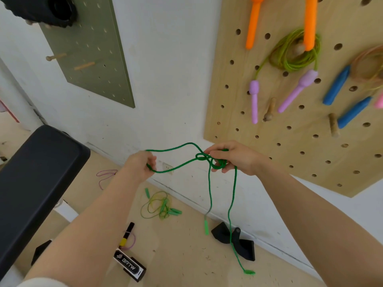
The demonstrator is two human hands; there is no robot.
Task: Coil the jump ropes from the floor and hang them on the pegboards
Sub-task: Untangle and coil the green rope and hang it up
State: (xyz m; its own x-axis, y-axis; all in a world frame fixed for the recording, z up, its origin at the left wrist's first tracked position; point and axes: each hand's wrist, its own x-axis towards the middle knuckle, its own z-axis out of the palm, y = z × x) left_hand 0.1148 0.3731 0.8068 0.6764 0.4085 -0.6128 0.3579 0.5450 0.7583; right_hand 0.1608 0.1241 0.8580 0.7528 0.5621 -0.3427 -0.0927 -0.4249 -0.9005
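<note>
**Two hands holding a green rope in front of the boards**

Two boards are hanging on the white wall (176, 69): a large wooden pegboard (294, 125) at the right and a smaller green pegboard (91, 59) at the upper left. The wooden one is carrying coiled ropes, among them a yellow-green coil with purple handles (294, 50). A black padded bench (35, 183) is filling the lower left, standing on the wooden floor (186, 251).

The green jump rope (182, 164) is hanging in mid-air between both hands, in front of the wall's base. The left hand (141, 166) is gripping one bend of it with curled fingers. The right hand (234, 158) is pinching a small bundle of loops with thumb and fingers. Two strands are dangling from that bundle, each ending in a green handle (206, 226) just above the floor.

A thin green rope (159, 206) is lying tangled on the floor near the wall, and a purple cord (105, 176) is lying beside the bench.
</note>
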